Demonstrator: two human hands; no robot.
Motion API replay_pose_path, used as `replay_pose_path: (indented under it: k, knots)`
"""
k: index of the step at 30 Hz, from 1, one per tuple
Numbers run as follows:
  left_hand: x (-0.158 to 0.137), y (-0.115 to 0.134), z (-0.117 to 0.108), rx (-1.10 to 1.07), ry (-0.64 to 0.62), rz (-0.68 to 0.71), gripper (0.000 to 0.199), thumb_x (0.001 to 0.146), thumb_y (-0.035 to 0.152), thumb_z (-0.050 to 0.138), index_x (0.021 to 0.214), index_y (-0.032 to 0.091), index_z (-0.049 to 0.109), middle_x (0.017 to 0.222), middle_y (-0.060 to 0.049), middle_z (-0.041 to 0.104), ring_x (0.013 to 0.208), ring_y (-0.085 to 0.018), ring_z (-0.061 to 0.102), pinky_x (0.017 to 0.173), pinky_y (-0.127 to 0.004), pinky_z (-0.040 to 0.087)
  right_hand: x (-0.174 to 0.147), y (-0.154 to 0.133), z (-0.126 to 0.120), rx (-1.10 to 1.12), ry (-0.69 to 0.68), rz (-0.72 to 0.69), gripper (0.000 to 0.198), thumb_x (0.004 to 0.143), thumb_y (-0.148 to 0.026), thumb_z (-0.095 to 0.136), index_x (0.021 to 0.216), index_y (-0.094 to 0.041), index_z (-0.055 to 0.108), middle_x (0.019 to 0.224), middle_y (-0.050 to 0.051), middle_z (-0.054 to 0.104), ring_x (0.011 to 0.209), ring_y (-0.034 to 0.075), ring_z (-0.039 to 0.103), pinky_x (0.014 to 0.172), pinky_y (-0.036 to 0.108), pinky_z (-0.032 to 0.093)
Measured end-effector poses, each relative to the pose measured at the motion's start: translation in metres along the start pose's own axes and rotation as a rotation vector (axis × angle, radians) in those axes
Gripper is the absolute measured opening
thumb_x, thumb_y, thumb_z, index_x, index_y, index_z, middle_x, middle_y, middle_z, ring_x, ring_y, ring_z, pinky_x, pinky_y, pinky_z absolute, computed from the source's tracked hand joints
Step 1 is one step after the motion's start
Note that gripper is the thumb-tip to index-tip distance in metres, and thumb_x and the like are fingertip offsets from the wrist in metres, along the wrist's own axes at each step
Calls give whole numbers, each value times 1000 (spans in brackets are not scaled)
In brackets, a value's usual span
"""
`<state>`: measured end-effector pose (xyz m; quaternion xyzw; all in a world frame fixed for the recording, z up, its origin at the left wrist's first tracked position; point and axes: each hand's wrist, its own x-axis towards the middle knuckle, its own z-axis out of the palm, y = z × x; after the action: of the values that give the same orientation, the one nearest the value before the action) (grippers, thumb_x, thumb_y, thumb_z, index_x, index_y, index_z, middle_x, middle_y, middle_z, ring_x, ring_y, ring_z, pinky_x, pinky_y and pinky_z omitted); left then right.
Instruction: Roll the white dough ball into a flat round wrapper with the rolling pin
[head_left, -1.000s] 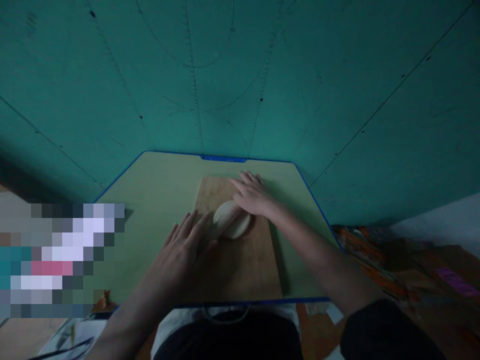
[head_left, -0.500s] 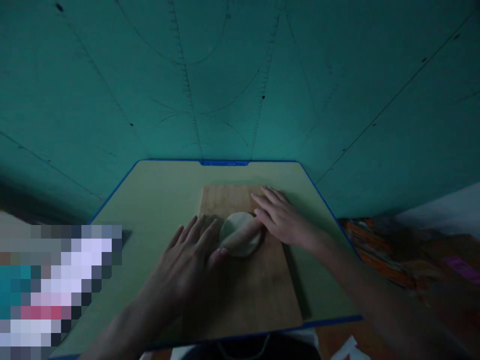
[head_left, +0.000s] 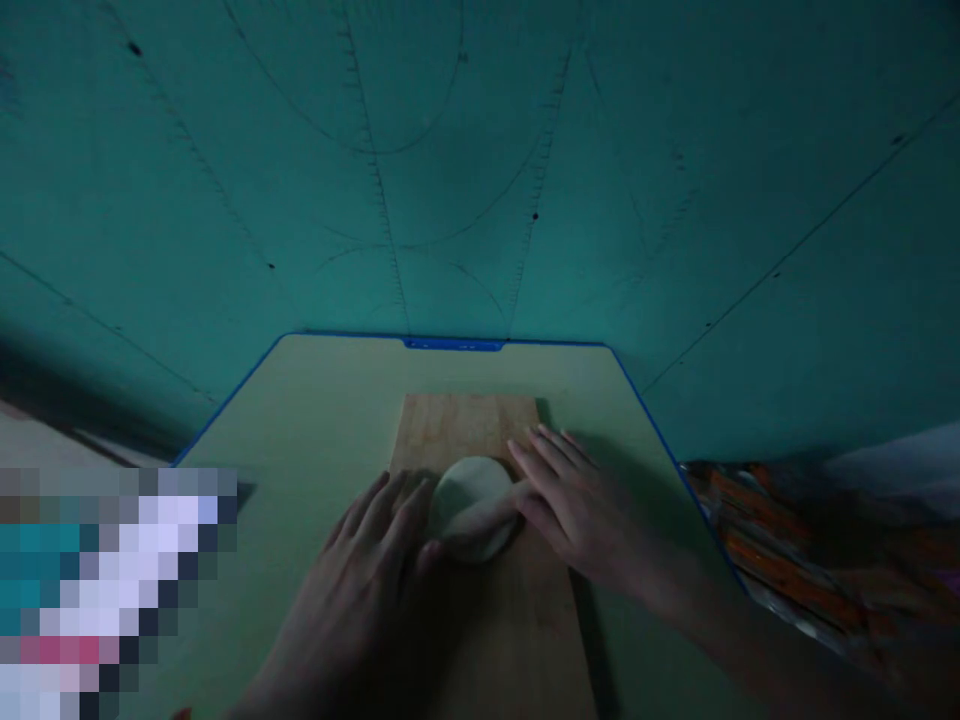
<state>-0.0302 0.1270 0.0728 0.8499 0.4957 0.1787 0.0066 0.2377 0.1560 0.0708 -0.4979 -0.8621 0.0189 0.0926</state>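
Observation:
A round flat piece of pale dough [head_left: 469, 482] lies on a wooden board [head_left: 469, 420]. A light wooden rolling pin [head_left: 484, 514] crosses it at a slant. My left hand [head_left: 364, 560] rests over the pin's near left end, fingers stretched forward and the thumb beside the dough. Over the far right end lies my right hand [head_left: 574, 505], its fingers extended across the board's right edge. Both palms cover the pin's ends, so those are hidden. Neither hand has its fingers wrapped round the pin.
The board lies on a pale table [head_left: 322, 400] with a blue rim, set against a green wall [head_left: 450, 200] with drawn lines. Orange packaged items [head_left: 772, 540] are piled low on the right. A pixelated patch covers the lower left.
Both hands and the rolling pin have come nearer to me across the dough, uncovering more of its far side. The whole view has also shifted, with the table lower in the picture.

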Motion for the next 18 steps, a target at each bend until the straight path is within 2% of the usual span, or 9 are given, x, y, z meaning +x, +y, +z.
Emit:
replay_pose_path:
  k: [3, 6, 10, 12, 15, 18]
  knots:
    - [6, 10, -1, -29, 10, -58, 40, 103, 43, 39, 135, 25, 54, 135, -8, 64, 128, -29, 57, 103, -49, 52, -15, 10, -3, 16, -27, -101, 60, 103, -46, 41, 152, -10, 42, 155, 18, 43, 145, 35, 37, 116, 56, 38]
    - [29, -3, 4, -50, 64, -92, 44, 104, 46, 33, 117, 20, 65, 121, -11, 69, 115, -29, 63, 96, -48, 55, 0, 21, -5, 49, -74, -138, 64, 104, -49, 37, 153, -8, 39, 155, 21, 42, 142, 36, 42, 112, 56, 43]
    - [68, -32, 12, -34, 27, -103, 48, 104, 43, 30, 105, 16, 70, 109, -15, 70, 100, -29, 66, 87, -46, 57, 38, 32, -1, 87, -69, -47, 65, 103, -56, 38, 150, -13, 46, 162, 23, 27, 142, 39, 41, 109, 57, 44]
    - [84, -41, 14, -8, 3, -100, 46, 104, 39, 31, 104, 14, 69, 106, -16, 69, 97, -29, 66, 86, -47, 56, 48, 34, 3, 105, -68, 21, 65, 102, -58, 39, 148, -14, 49, 162, 22, 27, 141, 40, 42, 110, 56, 42]
    - [96, -45, 16, -10, -11, -61, 44, 103, 36, 32, 106, 12, 68, 104, -17, 70, 98, -30, 66, 87, -48, 55, 45, 31, 7, 100, -25, 73, 66, 102, -58, 37, 148, -12, 50, 160, 24, 32, 143, 40, 39, 112, 57, 41]
    - [87, -43, 16, -50, -1, 34, 44, 105, 35, 30, 109, 13, 67, 109, -16, 71, 101, -29, 67, 89, -48, 56, 22, 17, 6, 56, 62, 32, 64, 103, -56, 35, 147, -11, 50, 159, 24, 33, 146, 38, 35, 113, 60, 38]
